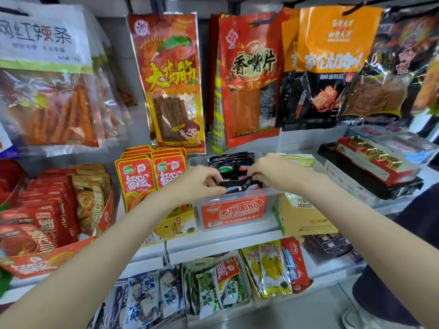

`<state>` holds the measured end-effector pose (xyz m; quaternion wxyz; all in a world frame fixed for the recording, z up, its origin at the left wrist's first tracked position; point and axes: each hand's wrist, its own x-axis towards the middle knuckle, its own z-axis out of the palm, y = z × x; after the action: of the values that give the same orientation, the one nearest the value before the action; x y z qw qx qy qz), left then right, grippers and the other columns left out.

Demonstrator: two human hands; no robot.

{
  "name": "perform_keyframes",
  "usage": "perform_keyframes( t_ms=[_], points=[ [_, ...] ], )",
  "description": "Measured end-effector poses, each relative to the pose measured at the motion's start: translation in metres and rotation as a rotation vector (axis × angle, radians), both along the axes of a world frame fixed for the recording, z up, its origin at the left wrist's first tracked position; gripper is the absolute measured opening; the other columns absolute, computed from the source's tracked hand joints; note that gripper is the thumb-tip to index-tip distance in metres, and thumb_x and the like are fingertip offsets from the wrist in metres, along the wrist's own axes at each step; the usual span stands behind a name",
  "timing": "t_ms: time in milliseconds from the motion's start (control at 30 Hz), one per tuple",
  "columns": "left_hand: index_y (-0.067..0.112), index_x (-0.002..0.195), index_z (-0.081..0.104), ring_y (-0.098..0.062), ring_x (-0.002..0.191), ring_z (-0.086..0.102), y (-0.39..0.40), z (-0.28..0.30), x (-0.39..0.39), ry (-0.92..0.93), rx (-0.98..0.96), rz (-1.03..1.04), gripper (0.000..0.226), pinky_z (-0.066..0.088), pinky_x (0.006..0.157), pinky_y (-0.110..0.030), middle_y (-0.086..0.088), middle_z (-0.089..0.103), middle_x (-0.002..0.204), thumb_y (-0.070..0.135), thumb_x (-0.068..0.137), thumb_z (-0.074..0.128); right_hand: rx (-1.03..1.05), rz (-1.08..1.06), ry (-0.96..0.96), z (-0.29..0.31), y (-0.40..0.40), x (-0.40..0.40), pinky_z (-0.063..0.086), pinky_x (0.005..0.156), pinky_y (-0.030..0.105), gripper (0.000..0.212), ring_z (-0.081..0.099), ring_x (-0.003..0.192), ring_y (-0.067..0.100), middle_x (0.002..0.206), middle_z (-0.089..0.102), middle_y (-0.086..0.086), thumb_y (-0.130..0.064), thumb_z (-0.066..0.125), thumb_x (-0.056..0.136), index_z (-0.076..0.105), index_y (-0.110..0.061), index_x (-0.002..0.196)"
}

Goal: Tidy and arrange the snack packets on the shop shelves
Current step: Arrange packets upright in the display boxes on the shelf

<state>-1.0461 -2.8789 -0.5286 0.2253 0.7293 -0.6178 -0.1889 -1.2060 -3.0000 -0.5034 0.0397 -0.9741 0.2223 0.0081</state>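
A clear plastic bin (237, 205) with a red label stands on the middle shelf, filled with several small black snack packets (231, 161). My left hand (198, 184) and my right hand (273, 170) reach into the bin from either side. Both pinch the same black packet (240, 184) at the front of the row, the left at its left end, the right at its right end. The packet lies roughly level, just above the bin's front wall. My fingertips are partly hidden among the packets.
Red-and-yellow packets (136, 179) stand left of the bin, a yellow carton (301, 217) right of it. Large snack bags (171, 81) hang above on hooks. A red box of packets (47, 222) sits far left; green and yellow packets (237, 281) fill the lower shelf.
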Motion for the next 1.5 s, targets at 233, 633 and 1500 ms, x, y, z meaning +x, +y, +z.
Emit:
perform_keyframes(
  t_ms=[233, 633, 1500],
  points=[
    [0.013, 0.085, 0.068, 0.002, 0.059, 0.064, -0.010, 0.004, -0.001, 0.113, 0.035, 0.062, 0.007, 0.049, 0.055, -0.009, -0.002, 0.069, 0.086, 0.014, 0.087, 0.061, -0.019, 0.003, -0.031, -0.007, -0.010, 0.004, 0.043, 0.080, 0.029, 0.025, 0.059, 0.097, 0.023, 0.111, 0.066, 0.005, -0.019, 0.056, 0.091, 0.062, -0.012, 0.114],
    [0.008, 0.097, 0.067, -0.010, 0.076, 0.067, -0.009, 0.006, 0.009, 0.014, 0.122, 0.012, 0.012, 0.049, 0.058, -0.006, -0.007, 0.072, 0.094, 0.009, 0.086, 0.062, 0.197, 0.062, -0.061, -0.008, -0.013, -0.002, 0.037, 0.077, 0.022, 0.005, 0.045, 0.077, 0.001, 0.105, 0.043, -0.003, -0.014, 0.064, 0.085, 0.064, -0.017, 0.082],
    [-0.006, 0.090, 0.063, -0.020, 0.075, 0.055, -0.018, 0.002, -0.017, 0.003, 0.274, -0.135, 0.036, 0.049, 0.084, -0.044, -0.011, 0.060, 0.082, 0.025, 0.095, 0.045, 0.283, 0.004, 0.001, -0.026, -0.015, -0.015, 0.028, 0.052, 0.017, 0.040, 0.042, 0.054, 0.008, 0.058, 0.044, -0.003, -0.027, 0.034, 0.100, 0.040, -0.017, 0.062]
  ],
)
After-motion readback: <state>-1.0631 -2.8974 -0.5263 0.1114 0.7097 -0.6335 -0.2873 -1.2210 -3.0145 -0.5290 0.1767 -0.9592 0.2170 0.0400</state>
